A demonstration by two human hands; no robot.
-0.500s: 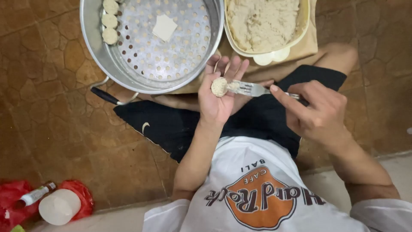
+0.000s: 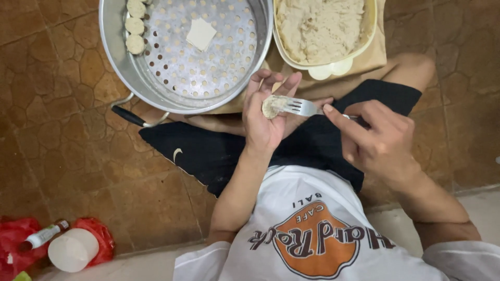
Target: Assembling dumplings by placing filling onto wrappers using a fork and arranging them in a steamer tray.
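Left hand (image 2: 266, 122) palm up over the lap, fingers loosely cupped around a small pale round of dough wrapper (image 2: 273, 105) with a dab of filling on it. Right hand (image 2: 377, 138) closed around the handle of a silver metal fork (image 2: 304, 108), index finger laid along the shaft, tines pressed flat on the wrapper. Compared with half a second ago: tines further onto the wrapper, more of the beige paste showing on it, left fingers curled slightly closer; by the look of it, filling spread and pressed down, with the folding shut not yet done. Just beyond the hands, cream shallow bowl (image 2: 364, 39) of beige minced filling, resting on a tan board. Beside it, round perforated metal steamer tray (image 2: 156, 83) with a black-tipped handle, three finished pale dumplings (image 2: 135, 26) lined along its far-left wall and a square white wrapper sheet (image 2: 201, 34) lying flat on the holes.
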